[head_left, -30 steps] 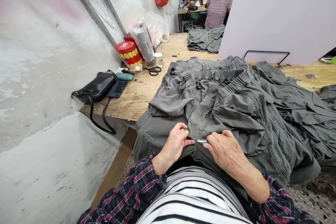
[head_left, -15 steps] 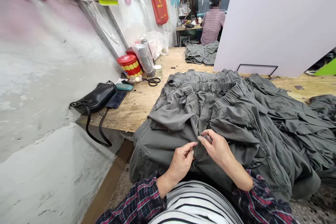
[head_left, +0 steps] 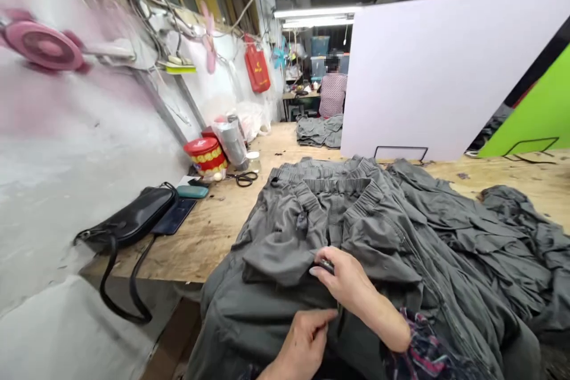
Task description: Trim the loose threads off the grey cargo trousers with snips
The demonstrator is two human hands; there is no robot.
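A pair of grey trousers (head_left: 285, 249) with a gathered elastic waistband lies in front of me, its lower part hanging over the table edge. My right hand (head_left: 345, 276) is closed over the front opening, around a small dark metal tool (head_left: 326, 265) whose kind I cannot make out; most of it is hidden by the fingers. Lower down, my left hand (head_left: 303, 338) has its index finger reaching to the edge of the opening. Its thumb is bent under that finger, and the hand appears to pinch the cloth there.
More grey garments (head_left: 472, 237) lie to the right, and a folded stack (head_left: 318, 132) is further back. At left are a black handbag (head_left: 133, 214), scissors (head_left: 246, 179) and a red tin (head_left: 205, 154). A white board (head_left: 423, 71) stands upright on the table (head_left: 222, 219). A person (head_left: 333, 92) sits far behind.
My view has tilted up. My hands, close together before at the opening, are now apart: the right is nearer the waistband, the left lower on the cloth.
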